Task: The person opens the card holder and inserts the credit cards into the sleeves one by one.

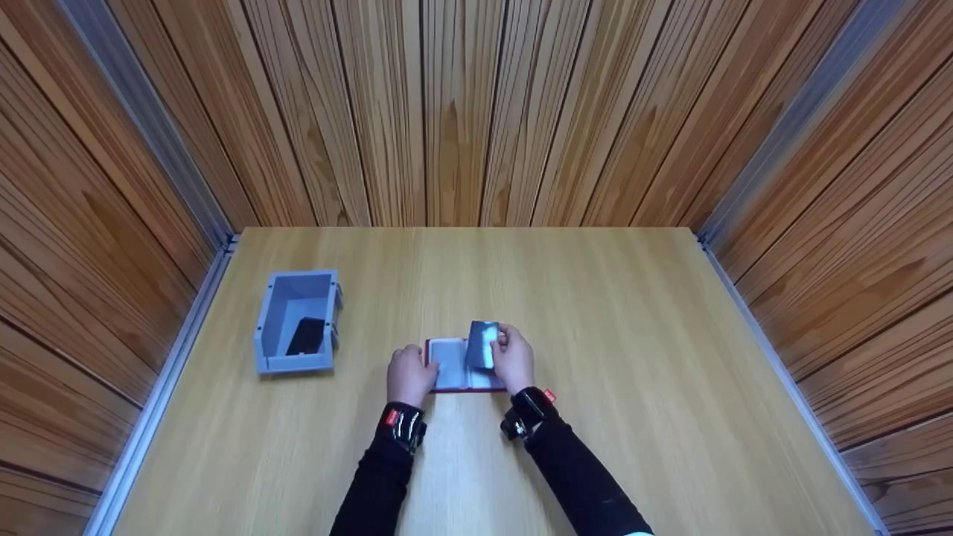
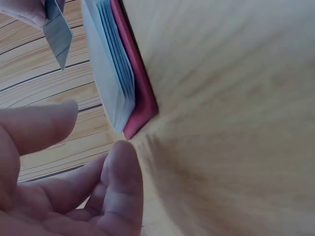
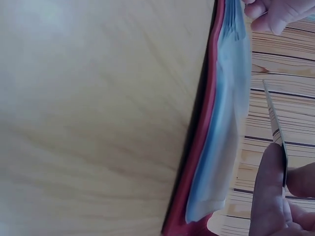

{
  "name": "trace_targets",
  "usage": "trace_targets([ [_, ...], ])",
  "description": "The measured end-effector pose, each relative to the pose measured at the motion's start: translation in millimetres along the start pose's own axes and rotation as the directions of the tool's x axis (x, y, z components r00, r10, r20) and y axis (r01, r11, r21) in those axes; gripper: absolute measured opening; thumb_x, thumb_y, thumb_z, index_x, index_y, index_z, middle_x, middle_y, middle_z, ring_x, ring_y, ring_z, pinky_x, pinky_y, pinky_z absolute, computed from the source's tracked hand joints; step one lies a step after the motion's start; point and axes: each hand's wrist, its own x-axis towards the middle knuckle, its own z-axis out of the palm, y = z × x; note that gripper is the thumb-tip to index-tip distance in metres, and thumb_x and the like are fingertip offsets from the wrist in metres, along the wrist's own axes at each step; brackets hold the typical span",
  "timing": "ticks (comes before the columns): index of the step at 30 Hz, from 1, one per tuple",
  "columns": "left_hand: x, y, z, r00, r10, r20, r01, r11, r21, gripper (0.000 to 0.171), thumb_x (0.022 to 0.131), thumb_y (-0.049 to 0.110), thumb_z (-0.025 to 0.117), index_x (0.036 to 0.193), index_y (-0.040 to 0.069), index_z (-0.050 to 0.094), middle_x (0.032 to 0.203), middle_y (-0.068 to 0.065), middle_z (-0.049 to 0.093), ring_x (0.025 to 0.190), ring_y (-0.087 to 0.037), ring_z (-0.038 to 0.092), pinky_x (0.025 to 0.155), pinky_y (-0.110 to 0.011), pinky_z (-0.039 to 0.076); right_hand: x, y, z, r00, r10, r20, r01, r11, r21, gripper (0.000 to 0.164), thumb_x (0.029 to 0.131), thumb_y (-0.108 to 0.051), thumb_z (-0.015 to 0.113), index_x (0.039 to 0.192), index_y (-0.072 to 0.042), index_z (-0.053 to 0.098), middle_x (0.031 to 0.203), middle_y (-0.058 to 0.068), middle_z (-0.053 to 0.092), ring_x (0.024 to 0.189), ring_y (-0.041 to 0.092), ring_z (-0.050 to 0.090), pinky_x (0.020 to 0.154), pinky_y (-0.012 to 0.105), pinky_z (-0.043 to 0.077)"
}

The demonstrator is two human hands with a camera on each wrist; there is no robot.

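A red-covered card holder (image 1: 449,365) lies spread on the table, its stacked clear plastic sleeves (image 2: 115,64) showing on the inside. My right hand (image 1: 514,357) pinches a thin, shiny dark card (image 1: 482,345) between thumb and fingers, raised over the holder's right half. Seen edge-on in the right wrist view, the card (image 3: 276,123) stands apart from the sleeves. At the holder's left edge is my left hand (image 1: 409,374). Its thumb and forefinger are spaced apart in the left wrist view, the forefinger's tip right by the red cover's corner (image 2: 142,115).
A grey-blue plastic bin (image 1: 298,362) stands on the left of the table (image 1: 595,313), with a black flat object (image 1: 306,336) inside. Wood-plank walls and metal corner rails (image 1: 160,112) enclose the table at the back and sides.
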Motion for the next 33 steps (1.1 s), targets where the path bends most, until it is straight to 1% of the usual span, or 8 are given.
trace_targets([
  [3,0.3,-0.4,-0.1,0.999,-0.015,0.033,0.014,1.0,0.013,0.026,0.078,0.011,0.078,0.092,-0.007,0.066,0.083,-0.017,0.063,0.083,-0.035,0.061,0.075,-0.048,0.049,0.8,2.0,0.3,1.0,-0.023,-0.01,0.023,0.999,-0.023,0.031,0.088,0.006,0.064,0.118,0.01,0.061,0.088,0.012,0.065,0.084,0.027,0.063,0.079,0.041,0.052],
  [6,0.4,-1.0,0.4,0.999,-0.02,0.047,0.019,1.0,0.013,0.022,0.076,0.008,0.079,0.086,-0.005,0.065,0.077,-0.014,0.062,0.078,-0.033,0.061,0.071,-0.047,0.048,1.5,4.0,1.1,0.999,-0.034,-0.017,0.034,0.999,-0.036,0.031,0.087,0.007,0.064,0.118,0.011,0.06,0.087,0.013,0.065,0.083,0.028,0.063,0.079,0.042,0.052],
  [10,1.6,-2.2,1.7,0.997,-0.032,0.067,0.031,0.999,0.017,0.023,0.077,0.006,0.08,0.089,-0.006,0.064,0.08,-0.014,0.061,0.08,-0.033,0.061,0.074,-0.046,0.048,1.6,4.7,1.6,0.999,-0.031,-0.011,0.03,0.999,-0.041,0.032,0.087,0.006,0.063,0.119,0.011,0.06,0.088,0.013,0.065,0.084,0.028,0.063,0.08,0.043,0.052],
  [14,3.8,-3.0,2.1,0.995,-0.043,0.09,0.04,0.999,0.029,0.025,0.078,0.005,0.078,0.094,-0.007,0.064,0.084,-0.016,0.062,0.085,-0.034,0.061,0.077,-0.046,0.048,0.9,5.3,2.3,0.999,-0.044,-0.009,0.043,0.997,-0.064,0.032,0.087,0.006,0.064,0.119,0.011,0.06,0.087,0.012,0.064,0.084,0.028,0.063,0.08,0.043,0.052],
  [20,6.1,-4.7,1.4,0.996,-0.029,0.083,0.027,0.999,0.031,0.025,0.075,0.004,0.077,0.095,-0.008,0.065,0.085,-0.017,0.064,0.085,-0.035,0.062,0.078,-0.047,0.049,0.6,6.7,3.6,0.997,-0.071,-0.017,0.069,0.995,-0.066,0.031,0.086,0.006,0.065,0.116,0.012,0.061,0.085,0.012,0.064,0.081,0.029,0.063,0.079,0.044,0.052],
  [26,5.6,-6.4,0.8,0.998,-0.004,0.07,0.003,1.0,0.028,0.022,0.072,0.002,0.076,0.089,-0.006,0.067,0.081,-0.015,0.065,0.081,-0.035,0.063,0.076,-0.046,0.049,-0.6,7.6,5.3,0.998,-0.054,-0.012,0.054,0.997,-0.063,0.032,0.086,0.005,0.065,0.117,0.011,0.061,0.088,0.015,0.067,0.084,0.03,0.065,0.079,0.044,0.052],
  [30,5.5,-7.3,1.4,0.998,-0.009,0.068,0.008,1.0,0.017,0.02,0.072,0.001,0.075,0.089,-0.006,0.067,0.08,-0.013,0.065,0.08,-0.034,0.063,0.076,-0.046,0.049,-1.2,8.1,7.5,0.998,-0.057,-0.01,0.056,0.995,-0.078,0.032,0.085,0.005,0.066,0.116,0.011,0.062,0.087,0.014,0.067,0.082,0.028,0.064,0.078,0.044,0.052],
  [33,5.4,-7.0,1.6,0.997,-0.021,0.075,0.02,1.0,0.015,0.02,0.073,0.001,0.075,0.089,-0.006,0.067,0.08,-0.013,0.065,0.081,-0.033,0.063,0.076,-0.046,0.049,-2.0,7.2,8.8,0.998,-0.061,-0.008,0.06,0.994,-0.092,0.032,0.084,0.005,0.067,0.116,0.01,0.062,0.083,0.01,0.064,0.078,0.026,0.062,0.075,0.042,0.051],
])
